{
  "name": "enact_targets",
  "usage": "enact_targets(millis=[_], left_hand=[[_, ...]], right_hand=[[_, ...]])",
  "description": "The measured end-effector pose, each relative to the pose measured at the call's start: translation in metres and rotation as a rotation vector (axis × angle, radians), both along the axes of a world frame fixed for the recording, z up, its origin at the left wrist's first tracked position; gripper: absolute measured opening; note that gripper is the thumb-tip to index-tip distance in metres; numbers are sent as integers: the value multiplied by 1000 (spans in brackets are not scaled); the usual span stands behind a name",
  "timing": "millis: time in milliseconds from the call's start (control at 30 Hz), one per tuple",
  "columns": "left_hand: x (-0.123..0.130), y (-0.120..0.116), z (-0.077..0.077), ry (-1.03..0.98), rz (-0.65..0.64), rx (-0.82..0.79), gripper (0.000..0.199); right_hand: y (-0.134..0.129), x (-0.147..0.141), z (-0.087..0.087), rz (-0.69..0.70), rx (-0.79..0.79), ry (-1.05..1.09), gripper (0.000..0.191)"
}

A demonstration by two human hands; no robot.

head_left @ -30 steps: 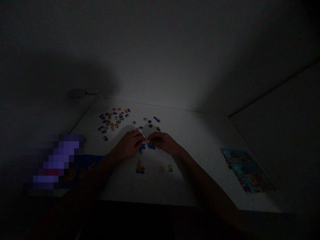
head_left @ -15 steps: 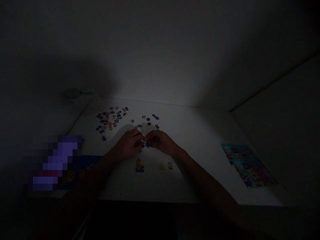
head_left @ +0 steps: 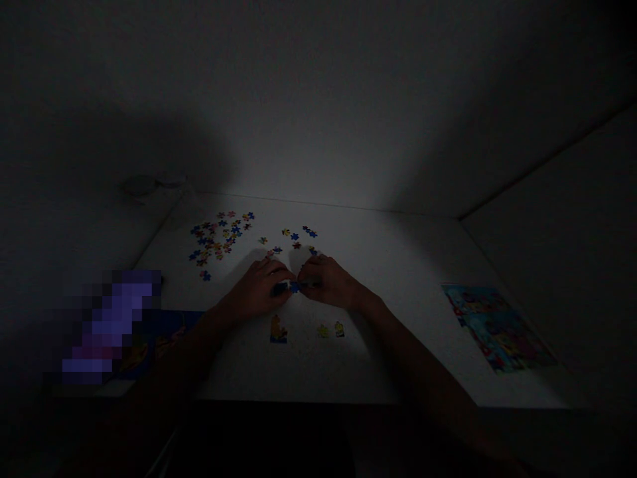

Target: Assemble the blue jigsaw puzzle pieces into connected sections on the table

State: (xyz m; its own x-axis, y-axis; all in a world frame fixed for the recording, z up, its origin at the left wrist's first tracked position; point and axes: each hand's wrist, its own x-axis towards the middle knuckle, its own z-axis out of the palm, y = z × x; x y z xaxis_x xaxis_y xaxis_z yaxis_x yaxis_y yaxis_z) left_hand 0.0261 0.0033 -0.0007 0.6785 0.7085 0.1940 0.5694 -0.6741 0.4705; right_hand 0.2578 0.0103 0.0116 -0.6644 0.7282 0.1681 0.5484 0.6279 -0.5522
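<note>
My left hand (head_left: pixel 261 287) and my right hand (head_left: pixel 329 281) meet over the middle of the white table. Fingers of both are curled in on blue puzzle pieces (head_left: pixel 295 287), which show in the gap between the fingertips. My hands cover part of these pieces, and the dim light hides their exact outline. Nearer to me lie an orange-and-blue puzzle piece or joined pieces (head_left: pixel 279 329), a yellow piece (head_left: pixel 323 330) and another yellow piece (head_left: pixel 339 329). Just beyond my hands several loose pieces (head_left: pixel 295 236) are scattered.
A heap of mixed puzzle pieces (head_left: pixel 213 242) lies at the back left. A blue printed sheet or box (head_left: pixel 172 325) is partly under my left forearm, beside a pixelated purple object (head_left: pixel 114 318). A colourful picture sheet (head_left: pixel 497 328) lies on the right. Walls border the table's back and right.
Both hands have come lower, from a raised fingertip pinch onto the blue pieces, and my right hand has shifted slightly right. The pieces around them lie as before.
</note>
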Motion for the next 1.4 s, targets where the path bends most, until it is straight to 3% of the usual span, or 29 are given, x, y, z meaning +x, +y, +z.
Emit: enact_targets(millis=[267, 1067, 1400], left_hand=[[4, 2, -2, 30, -10, 21, 20], [5, -1, -3, 52, 12, -1, 20], [5, -2, 1, 79, -14, 24, 25]], right_hand=[[-3, -2, -3, -27, 9, -74, 15], [0, 1, -7, -48, -55, -20, 12], [0, 3, 3, -52, -85, -39, 11]])
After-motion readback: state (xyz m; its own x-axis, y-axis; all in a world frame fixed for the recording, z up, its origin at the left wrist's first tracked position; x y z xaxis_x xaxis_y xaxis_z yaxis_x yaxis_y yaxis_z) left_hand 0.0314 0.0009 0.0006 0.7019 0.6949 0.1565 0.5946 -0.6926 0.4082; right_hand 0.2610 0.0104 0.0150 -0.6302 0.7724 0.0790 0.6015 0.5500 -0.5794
